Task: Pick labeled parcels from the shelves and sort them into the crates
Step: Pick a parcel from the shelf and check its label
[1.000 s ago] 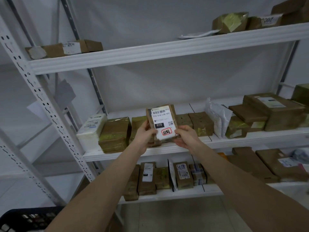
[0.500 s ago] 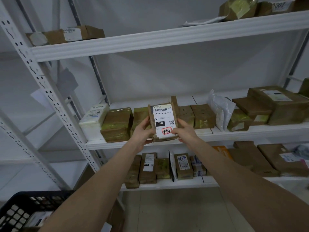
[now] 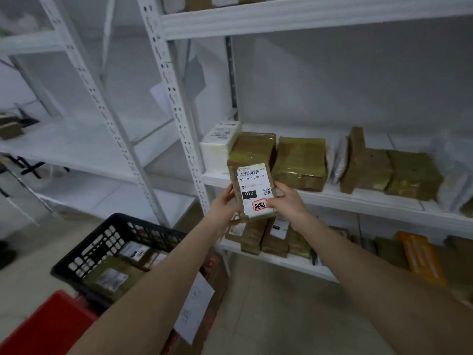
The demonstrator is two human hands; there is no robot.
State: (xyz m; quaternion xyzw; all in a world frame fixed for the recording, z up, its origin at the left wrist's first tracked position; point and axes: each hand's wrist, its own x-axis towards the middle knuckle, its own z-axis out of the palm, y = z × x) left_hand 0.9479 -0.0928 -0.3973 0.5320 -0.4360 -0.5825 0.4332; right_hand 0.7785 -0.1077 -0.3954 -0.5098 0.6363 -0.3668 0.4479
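Both the left hand (image 3: 225,203) and right hand (image 3: 288,201) grip the brown tape-wrapped parcel with white "010" label (image 3: 253,190) mid-frame, label being read; next, placement into the black perforated plastic crate (image 3: 102,242) at lower left.

**White racks, pale wall**

Before me stand white metal shelves (image 3: 345,201) on perforated uprights (image 3: 175,98), backed by a plain pale wall (image 3: 358,80). A second rack (image 3: 64,147) stands to my left. Grey floor (image 3: 268,303) below, in soft, even light.
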